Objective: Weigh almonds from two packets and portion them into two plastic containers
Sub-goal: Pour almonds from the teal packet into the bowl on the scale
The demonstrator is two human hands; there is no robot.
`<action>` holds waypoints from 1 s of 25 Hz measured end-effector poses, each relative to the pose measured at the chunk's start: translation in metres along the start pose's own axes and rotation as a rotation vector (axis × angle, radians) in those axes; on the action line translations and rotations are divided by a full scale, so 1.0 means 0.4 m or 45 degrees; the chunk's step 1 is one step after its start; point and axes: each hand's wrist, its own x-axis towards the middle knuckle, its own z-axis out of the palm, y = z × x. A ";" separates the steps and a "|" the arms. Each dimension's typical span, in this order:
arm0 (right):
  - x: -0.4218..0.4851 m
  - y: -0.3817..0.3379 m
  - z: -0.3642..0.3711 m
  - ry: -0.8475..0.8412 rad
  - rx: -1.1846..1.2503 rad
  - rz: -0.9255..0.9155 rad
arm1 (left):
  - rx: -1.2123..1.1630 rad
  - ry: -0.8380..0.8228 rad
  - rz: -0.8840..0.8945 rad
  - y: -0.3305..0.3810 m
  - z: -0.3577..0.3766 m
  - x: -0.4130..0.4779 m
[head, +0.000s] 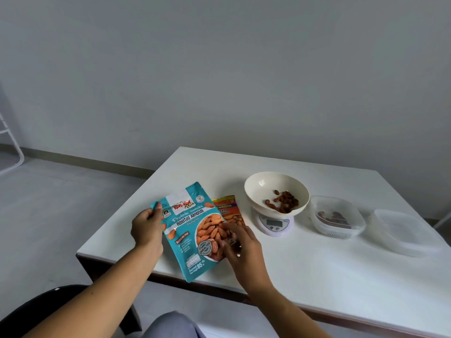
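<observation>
Left hand: the left hand [146, 226] grips the upper left edge of the teal almond packet [188, 223], thumb on the printed face and fingers curled behind it.
Right hand: the right hand [240, 242] lies over the packet's lower right side. Its fingers are blurred, so I cannot tell whether it grips the packet or only touches it.
Teal packet: held tilted over the near left part of the worktop [317, 276], its bottom corner past the front edge; the print reads "Roasted Almonds".
Orange packet: the orange almond packet [228, 208] is just behind the teal one and partly covered by it.
Scale: the small digital kitchen scale [274, 224] stands right of the packets, carrying a cream bowl [263, 189].
Almonds: a loose pile of almonds [284, 202] sits in the bowl's near right side.
Containers: a clear plastic container [336, 218] just right of the scale holds something dark, and a second clear container [402, 230] is beside it, further right.
</observation>
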 end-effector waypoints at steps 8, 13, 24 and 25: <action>0.014 0.049 0.044 -0.211 -0.917 -0.023 | 0.786 -0.079 0.525 -0.079 0.003 -0.017; 0.035 0.031 0.052 -0.151 -0.945 -0.072 | 1.368 -0.140 1.252 -0.064 0.023 -0.091; -0.013 0.045 -0.068 0.204 -0.482 -0.247 | 1.448 -0.455 1.159 -0.050 0.067 -0.166; -0.029 0.056 -0.107 0.324 -0.479 -0.286 | 1.354 -0.478 1.221 -0.042 0.087 -0.201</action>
